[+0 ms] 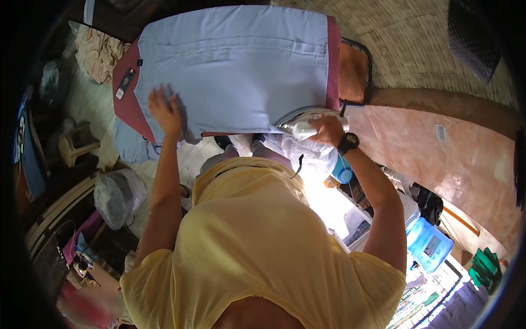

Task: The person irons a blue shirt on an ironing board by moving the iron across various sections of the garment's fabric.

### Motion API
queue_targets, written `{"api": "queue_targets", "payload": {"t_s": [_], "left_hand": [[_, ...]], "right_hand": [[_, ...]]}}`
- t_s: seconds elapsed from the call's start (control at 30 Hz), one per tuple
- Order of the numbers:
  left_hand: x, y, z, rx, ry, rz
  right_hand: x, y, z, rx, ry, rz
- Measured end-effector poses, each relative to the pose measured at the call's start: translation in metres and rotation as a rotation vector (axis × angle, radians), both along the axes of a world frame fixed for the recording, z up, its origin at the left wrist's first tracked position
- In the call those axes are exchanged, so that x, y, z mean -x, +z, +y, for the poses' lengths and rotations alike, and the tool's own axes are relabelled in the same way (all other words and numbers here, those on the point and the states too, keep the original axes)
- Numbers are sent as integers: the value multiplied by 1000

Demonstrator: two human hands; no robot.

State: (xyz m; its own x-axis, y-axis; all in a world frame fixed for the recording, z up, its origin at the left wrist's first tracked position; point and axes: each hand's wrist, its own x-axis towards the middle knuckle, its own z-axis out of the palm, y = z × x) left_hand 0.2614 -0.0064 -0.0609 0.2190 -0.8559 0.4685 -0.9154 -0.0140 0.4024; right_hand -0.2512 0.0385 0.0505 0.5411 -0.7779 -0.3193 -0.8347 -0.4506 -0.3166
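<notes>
A light blue garment point(235, 71) lies spread over an ironing board with a dark red cover point(333, 66). My right hand point(327, 130) is closed round the handle of a clothes iron point(298, 123), whose tip points left along the garment's near right edge. On the garment's near left part rests my left hand point(164, 111), fingers spread and holding nothing. Beyond that hand a dark tag point(125, 82) lies on the red cover, near the garment's left end. Part of the blue cloth point(131, 145) hangs below the board's left end.
The board's orange-brown end point(352, 74) with a black frame stands at the right, near a pinkish wall point(438, 148). Beige cloth point(101, 52) is heaped at the far left. A small stool point(78, 143) and a plastic bag point(116, 197) stand left; a blue water jug point(429, 244) is lower right.
</notes>
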Motion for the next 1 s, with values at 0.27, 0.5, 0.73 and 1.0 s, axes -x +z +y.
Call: {"api": "queue_targets", "payload": {"t_s": [0.27,0.5,0.73,1.0], "left_hand": [[-110,-34,43,-324,309,448],[-112,-44,42,-223,287,426],[-102,-42,43,-130,335,423],[-87,-17,34,96,416,641]], "right_hand": [[-74,-4,-19,153,-174,-96],[-179,-10,-47,101,37,-155],[-323,-4,-51,13,-108,-436],[-431,-6,-117,30,-24,-465]]}}
